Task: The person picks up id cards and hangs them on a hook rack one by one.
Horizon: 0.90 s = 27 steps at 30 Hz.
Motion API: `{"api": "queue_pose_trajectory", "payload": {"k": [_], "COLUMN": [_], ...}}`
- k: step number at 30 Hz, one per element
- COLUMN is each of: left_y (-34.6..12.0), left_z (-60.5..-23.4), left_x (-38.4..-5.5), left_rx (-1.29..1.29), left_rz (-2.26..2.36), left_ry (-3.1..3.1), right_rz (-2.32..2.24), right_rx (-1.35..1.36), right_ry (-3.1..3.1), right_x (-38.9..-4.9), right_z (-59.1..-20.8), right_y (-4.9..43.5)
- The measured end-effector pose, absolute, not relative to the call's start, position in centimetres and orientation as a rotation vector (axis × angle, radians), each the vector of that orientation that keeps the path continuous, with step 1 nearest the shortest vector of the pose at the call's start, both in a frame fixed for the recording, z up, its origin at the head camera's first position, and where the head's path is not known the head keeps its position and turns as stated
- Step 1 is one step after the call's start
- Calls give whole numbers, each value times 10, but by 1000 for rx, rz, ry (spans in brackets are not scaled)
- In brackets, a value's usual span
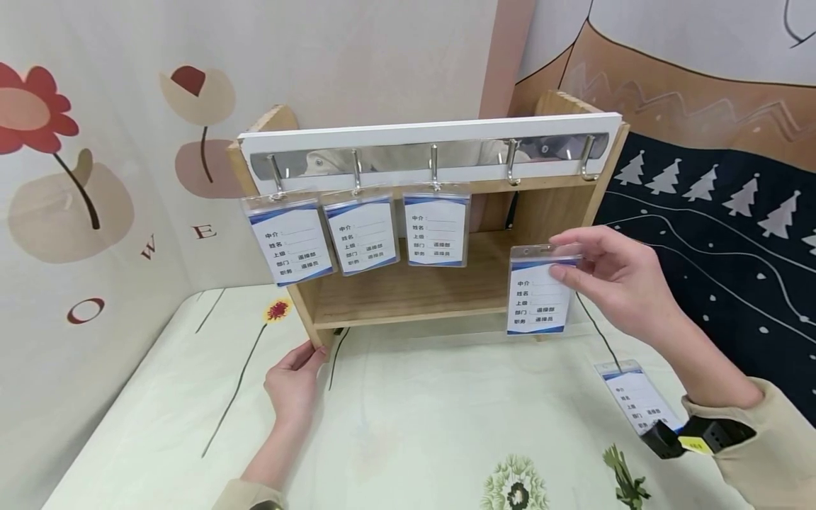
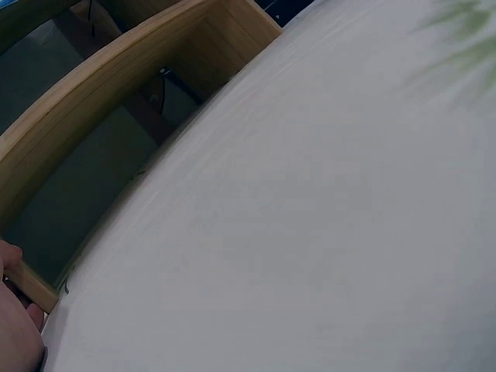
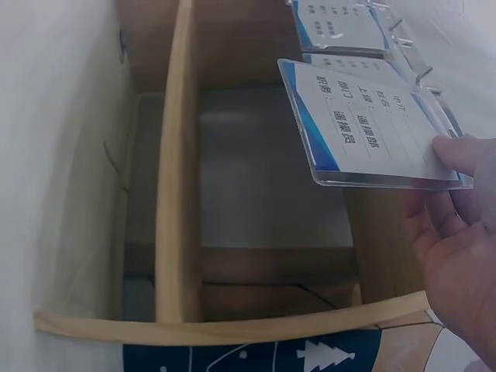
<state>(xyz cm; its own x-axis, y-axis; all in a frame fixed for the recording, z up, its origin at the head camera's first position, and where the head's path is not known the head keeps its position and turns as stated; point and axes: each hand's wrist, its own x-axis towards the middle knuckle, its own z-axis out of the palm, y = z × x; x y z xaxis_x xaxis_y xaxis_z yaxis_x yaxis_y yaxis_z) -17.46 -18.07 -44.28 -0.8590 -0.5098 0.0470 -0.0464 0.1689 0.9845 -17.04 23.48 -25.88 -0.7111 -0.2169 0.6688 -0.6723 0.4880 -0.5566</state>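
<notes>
In the head view my right hand pinches a clear badge holder by its top right corner, below the two right hooks and apart from them. The right wrist view shows the same badge holder between thumb and fingers. My left hand grips the lower left leg of a wooden shelf. Three badge holders hang from the left and middle hooks on the shelf's white front rail. The two hooks at the right carry nothing.
Another badge holder lies on the pale flowered tablecloth, partly hidden by the right wrist's camera. Patterned cloth walls stand behind and at both sides of the shelf.
</notes>
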Motion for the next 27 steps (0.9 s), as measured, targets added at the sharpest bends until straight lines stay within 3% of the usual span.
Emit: {"api": "queue_pose_trajectory", "payload": {"k": [27], "left_y": [-180], "left_z": [-442], "left_x": [-176], "left_rx": [535], "left_rz": [-1738], "left_ry": [-2082], "right_rz": [1265], "right_rx": [809], "right_ry": [-1966], "right_x": [-191], "right_z": [-224], "right_y": [199]}}
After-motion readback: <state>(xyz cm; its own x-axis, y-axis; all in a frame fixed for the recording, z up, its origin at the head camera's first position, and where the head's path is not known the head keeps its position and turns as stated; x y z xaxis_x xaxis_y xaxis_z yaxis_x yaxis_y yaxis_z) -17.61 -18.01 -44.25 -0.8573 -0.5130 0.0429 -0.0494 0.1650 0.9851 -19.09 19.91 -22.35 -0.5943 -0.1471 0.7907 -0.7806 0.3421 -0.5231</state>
